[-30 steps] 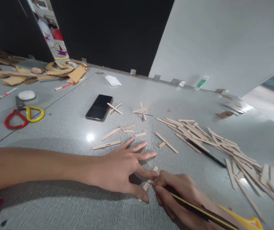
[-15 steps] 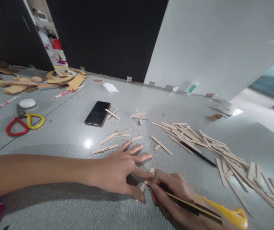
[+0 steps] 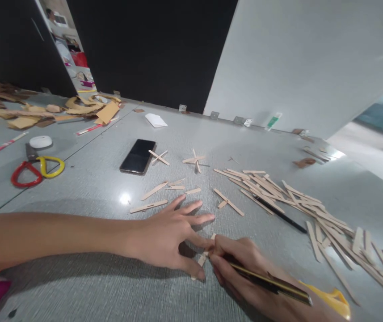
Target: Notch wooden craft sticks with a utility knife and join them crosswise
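A short wooden craft stick lies on the grey table, partly hidden under my fingers. My left hand pins it down with the tips of thumb and index finger, the other fingers spread over the table. Close against it, my right hand grips a slim black-and-gold utility knife like a pen. Its tip is hidden at the stick. Just beyond my left fingers lie cut stick pieces and a crossed pair of sticks.
A pile of craft sticks with a black pen spreads at right. A yellow-handled tool is partly behind my right wrist. Further off are a phone, scissors, a white mouse-like object and cardboard scraps.
The whole view has shifted slightly. Both hands stay at the same stick; my right hand and the knife have barely moved against it.
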{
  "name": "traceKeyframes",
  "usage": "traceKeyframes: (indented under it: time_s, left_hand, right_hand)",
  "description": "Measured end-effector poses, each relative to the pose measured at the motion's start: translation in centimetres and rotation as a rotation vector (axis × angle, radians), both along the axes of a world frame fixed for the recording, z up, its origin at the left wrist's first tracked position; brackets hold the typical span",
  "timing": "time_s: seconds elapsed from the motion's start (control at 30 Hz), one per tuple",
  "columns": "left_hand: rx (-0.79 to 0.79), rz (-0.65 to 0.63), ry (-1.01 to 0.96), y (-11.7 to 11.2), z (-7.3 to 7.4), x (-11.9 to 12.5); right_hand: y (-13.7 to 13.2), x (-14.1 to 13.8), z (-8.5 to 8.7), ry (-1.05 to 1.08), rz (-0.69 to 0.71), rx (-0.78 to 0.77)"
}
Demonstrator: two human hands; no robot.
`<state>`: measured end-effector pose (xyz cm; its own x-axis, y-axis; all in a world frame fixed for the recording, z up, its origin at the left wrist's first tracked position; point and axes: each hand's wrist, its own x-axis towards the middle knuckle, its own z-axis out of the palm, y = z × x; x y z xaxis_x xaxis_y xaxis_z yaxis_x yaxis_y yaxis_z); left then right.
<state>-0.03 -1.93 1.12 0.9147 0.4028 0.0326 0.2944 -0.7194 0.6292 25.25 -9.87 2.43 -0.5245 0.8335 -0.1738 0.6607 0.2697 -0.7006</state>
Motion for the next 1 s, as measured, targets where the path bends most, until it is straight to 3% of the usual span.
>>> traceKeyframes:
  time_s: [0.2,0.47,0.6,0.83,1.0]
  left_hand:
    - [0.004,-0.008,-0.024,0.0,-0.1,0.0]
    - [0.013,-0.013,0.001,0.1,0.2,0.0]
    - [0.004,-0.016,0.011,0.1,0.2,0.1]
    - [0.059,0.016,-0.059,0.0,-1.2,-0.1]
    - [0.154,0.153,-0.203,-0.7,-2.1,0.2]
  right_hand:
    - [-0.2,-0.5,0.2,0.002,0.010,0.128]
    - [-0.7,-0.1,-1.5,0.024,-0.046,0.092]
    - [-0.6,-0.1,-1.6,0.054,-0.059,0.068]
    - [-0.6,-0.7,-0.4,0.103,-0.080,0.017]
    - [-0.8,-0.5,-1.5,0.114,-0.257,0.184]
